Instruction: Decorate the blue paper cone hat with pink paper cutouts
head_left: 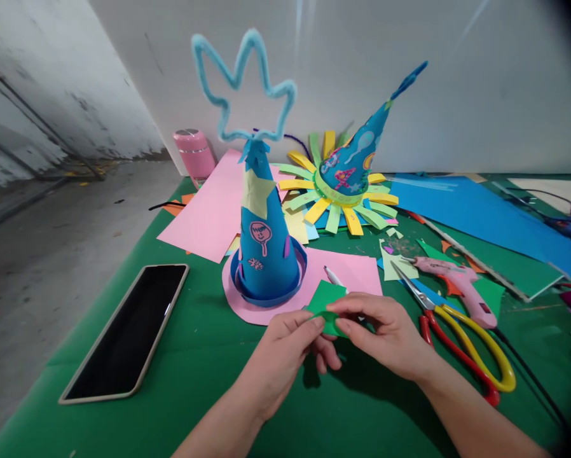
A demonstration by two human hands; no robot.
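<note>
A small piece of green paper (327, 294) is pinched between my two hands above the table. My left hand (295, 337) grips its left edge with thumb and fingers, and my right hand (381, 327) holds its right side. The paper looks bent near my fingertips. Just beyond them stands a blue paper cone hat (266, 254) with a pink lollipop drawing, a pale yellow star and a light blue fuzzy wire (240, 79) shaped in points on top. Pink paper (233, 310) lies under its rim. Behind my right hand a marker (332, 276) is partly visible.
Yellow-and-red scissors (457, 331) and a pink glue gun (457, 283) lie to the right. A phone (128, 331) lies at left. Farther back are a second cone hat (355, 159) with paper strips, a pink bottle (194, 156) and blue sheets (481, 210) on the green table (180, 420).
</note>
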